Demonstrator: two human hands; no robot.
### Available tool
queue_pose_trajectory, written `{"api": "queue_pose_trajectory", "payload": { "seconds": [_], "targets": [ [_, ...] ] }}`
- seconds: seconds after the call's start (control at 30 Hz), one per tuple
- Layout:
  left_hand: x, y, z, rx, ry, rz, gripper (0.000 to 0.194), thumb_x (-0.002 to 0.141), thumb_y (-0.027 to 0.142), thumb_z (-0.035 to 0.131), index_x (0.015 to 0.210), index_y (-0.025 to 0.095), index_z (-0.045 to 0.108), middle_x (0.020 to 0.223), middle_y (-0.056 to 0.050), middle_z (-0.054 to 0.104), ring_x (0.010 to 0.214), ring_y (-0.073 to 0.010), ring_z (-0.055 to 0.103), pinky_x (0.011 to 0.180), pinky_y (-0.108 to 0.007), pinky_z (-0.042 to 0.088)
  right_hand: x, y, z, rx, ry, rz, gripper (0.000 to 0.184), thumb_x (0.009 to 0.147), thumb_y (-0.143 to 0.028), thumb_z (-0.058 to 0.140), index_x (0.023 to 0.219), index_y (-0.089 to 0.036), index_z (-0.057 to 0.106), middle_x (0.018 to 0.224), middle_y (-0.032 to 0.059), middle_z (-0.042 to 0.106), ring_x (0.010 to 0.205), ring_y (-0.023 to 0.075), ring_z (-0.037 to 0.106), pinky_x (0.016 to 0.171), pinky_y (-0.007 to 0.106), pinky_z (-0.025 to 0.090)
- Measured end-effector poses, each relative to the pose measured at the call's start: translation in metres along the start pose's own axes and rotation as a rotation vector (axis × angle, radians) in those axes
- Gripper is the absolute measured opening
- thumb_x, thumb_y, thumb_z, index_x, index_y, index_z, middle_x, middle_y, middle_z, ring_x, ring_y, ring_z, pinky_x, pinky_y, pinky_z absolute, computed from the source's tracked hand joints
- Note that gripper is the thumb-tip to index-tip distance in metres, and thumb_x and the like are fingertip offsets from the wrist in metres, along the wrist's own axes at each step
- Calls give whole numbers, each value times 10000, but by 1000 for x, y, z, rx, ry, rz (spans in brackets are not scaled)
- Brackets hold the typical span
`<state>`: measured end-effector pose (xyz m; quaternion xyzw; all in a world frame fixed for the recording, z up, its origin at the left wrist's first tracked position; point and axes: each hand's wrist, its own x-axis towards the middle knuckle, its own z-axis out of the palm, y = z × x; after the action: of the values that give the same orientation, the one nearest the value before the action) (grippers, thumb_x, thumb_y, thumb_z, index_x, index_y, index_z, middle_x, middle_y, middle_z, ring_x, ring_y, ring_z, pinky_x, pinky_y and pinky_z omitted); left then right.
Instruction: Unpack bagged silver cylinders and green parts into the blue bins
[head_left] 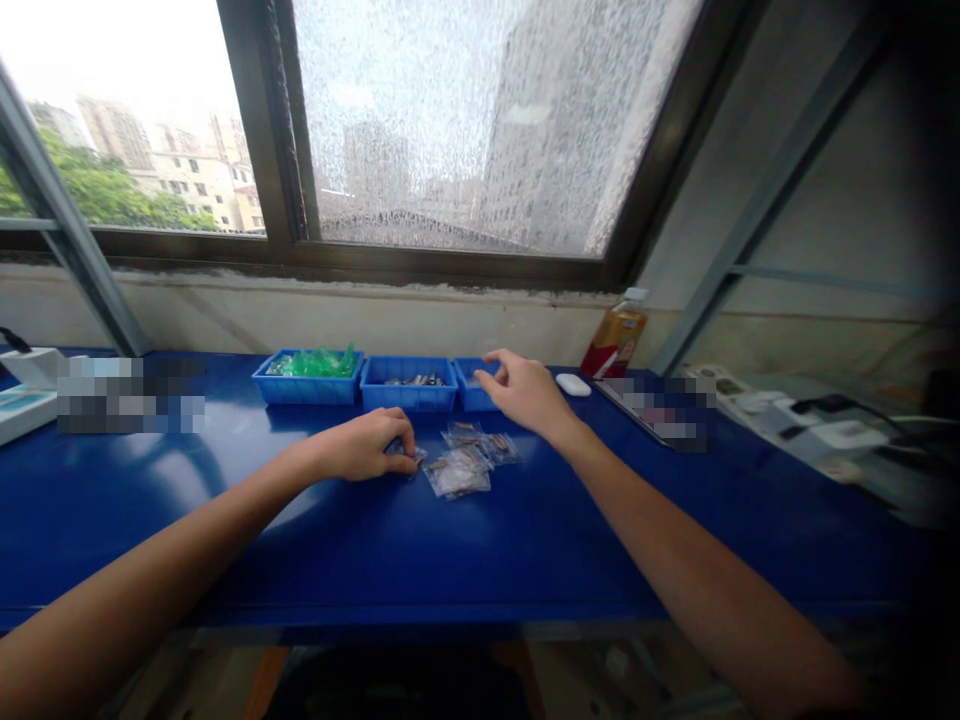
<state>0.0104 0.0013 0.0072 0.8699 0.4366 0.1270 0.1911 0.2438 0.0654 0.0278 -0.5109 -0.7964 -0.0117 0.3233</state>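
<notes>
My left hand (367, 445) rests low over the table with thumb and fingers closed on a small clear plastic bag (408, 459), which has something brownish inside. Just right of it lies a loose pile of similar clear bags (459, 470) holding small brown pieces. My right hand (527, 392) is over the right-hand blue bin (472, 398), its thumb and index finger apart and nothing visible between them. That hand hides much of this bin and its contents. Beside it, the middle blue bin (409, 400) holds small metallic pieces.
Green plastic pieces (322, 361) fill the left blue bin (307, 390). A white rounded case (573, 384), a bottle of amber liquid (619, 330) and a dark flat device (637, 412) are at right. Blurred items (127, 395) lie at left on the blue table (337, 560).
</notes>
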Motion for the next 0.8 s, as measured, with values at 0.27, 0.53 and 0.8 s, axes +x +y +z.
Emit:
{"api": "queue_pose_trajectory", "payload": {
  "seconds": [0.27,0.53,0.8],
  "targets": [
    [1,1,0,-83,57,-164,410,689,351,611,1044,159,539,870,-54,613,689,-172,553,601,-240,380,-42,-59,14,42,-450,-461,278,811,-320,507,1037,-187,600,772,39,638,680,151,559,585,237,338],
    [0,-7,-6,-215,-4,-335,288,537,360,695,750,171,654,579,25,593,539,-140,527,473,-201,331,-46,-61,16,-20,-491,-494,276,816,-359,517,988,-171,624,865,83,608,816,194,552,664,269,377],
    [3,-7,3,-91,190,-200,186,701,318,544,664,171,651,618,-14,626,569,-142,523,523,-223,325,-42,-60,23,117,-470,-377,302,847,-400,468,890,-152,634,727,44,605,682,142,533,608,249,359]
  ]
}}
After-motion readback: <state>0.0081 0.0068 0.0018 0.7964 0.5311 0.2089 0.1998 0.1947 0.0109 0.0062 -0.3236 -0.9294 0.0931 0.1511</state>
